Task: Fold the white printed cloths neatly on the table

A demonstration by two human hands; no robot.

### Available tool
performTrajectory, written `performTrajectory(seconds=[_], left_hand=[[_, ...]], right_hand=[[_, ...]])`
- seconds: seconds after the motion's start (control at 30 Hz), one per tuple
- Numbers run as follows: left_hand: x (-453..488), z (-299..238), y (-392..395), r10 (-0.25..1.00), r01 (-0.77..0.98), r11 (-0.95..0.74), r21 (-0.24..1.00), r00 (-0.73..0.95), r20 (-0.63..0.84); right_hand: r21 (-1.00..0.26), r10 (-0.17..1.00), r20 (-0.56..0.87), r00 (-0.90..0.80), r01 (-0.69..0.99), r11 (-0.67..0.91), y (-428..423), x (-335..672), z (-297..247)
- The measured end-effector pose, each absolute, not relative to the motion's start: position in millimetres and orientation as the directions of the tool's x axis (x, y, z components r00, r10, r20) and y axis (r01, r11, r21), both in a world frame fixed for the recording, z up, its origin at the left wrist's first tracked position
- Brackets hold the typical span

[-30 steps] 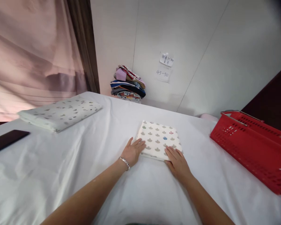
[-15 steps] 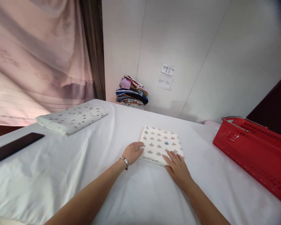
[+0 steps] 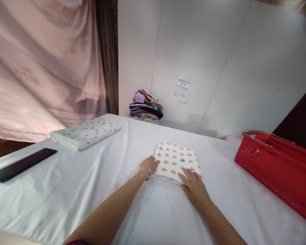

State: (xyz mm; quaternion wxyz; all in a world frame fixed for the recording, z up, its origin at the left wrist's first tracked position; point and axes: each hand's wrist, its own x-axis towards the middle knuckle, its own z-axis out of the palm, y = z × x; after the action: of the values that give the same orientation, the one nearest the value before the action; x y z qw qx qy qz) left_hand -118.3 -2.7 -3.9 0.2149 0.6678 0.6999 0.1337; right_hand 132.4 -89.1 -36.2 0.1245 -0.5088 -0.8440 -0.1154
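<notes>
Folded white patterned cloth [image 3: 174, 160] flat on white sheet [image 3: 153, 212]. Left hand [image 3: 148, 165] curled at left edge, can't tell if pinching; right hand [image 3: 195, 189] spread on near-right corner. Press lightly, keep layers square.

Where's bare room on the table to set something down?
Bare sheet: between the small folded cloth and red basket; also between that cloth and the large folded cloth. Crowded: the small folded cloth's near side, left hand at its left edge, right hand on its near right corner; and at left, large folded cloth beside black slab.
</notes>
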Motion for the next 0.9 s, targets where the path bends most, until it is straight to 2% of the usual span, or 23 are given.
performTrajectory(seconds=[0.17, 0.27, 0.4, 0.47, 0.57, 0.67, 0.8, 0.9], left_hand=[[-119, -3, -7, 0.997, 0.887, 0.057, 0.458, -0.023, -0.079], [-112, 4, -9, 1.0, 0.904, 0.007, 0.428, -0.016, 0.017], [-96, 9, -10, 0.952, 0.908, -0.271, 0.32, 0.204, 0.227], [-91, 4, -9, 0.938, 0.897, -0.339, 0.284, 0.297, 0.18], [-91, -9, -5, 0.958, 0.906, -0.277, 0.32, 0.287, 0.017], [-95, -20, -2, 0.96, 0.902, -0.264, 0.342, 0.279, 0.008], [-97, -14, 3, 0.956, 0.901, -0.249, 0.356, 0.287, -0.059], [-88, 4, 13, 0.951, 0.914, -0.248, 0.322, 0.293, -0.096]], right_hand=[[0.062, 0.833, 0.32, -0.452, 0.887, 0.458, -88, 132, -35], [0.058, 0.831, 0.324, -0.452, 0.887, 0.459, -88, 132, -35], [0.054, 0.83, 0.335, -0.446, 0.888, 0.456, -88, 131, -35], [0.052, 0.832, 0.329, -0.447, 0.888, 0.457, -89, 130, -33], [0.037, 0.839, 0.303, -0.451, 0.886, 0.463, -90, 129, -29], [-0.01, 0.856, 0.278, -0.435, 0.89, 0.456, -92, 129, -26], [-0.156, 0.897, 0.186, -0.4, 0.89, 0.429, -92, 132, -16], [-0.28, 0.929, 0.15, -0.337, 0.887, 0.367, -77, 129, 0]])
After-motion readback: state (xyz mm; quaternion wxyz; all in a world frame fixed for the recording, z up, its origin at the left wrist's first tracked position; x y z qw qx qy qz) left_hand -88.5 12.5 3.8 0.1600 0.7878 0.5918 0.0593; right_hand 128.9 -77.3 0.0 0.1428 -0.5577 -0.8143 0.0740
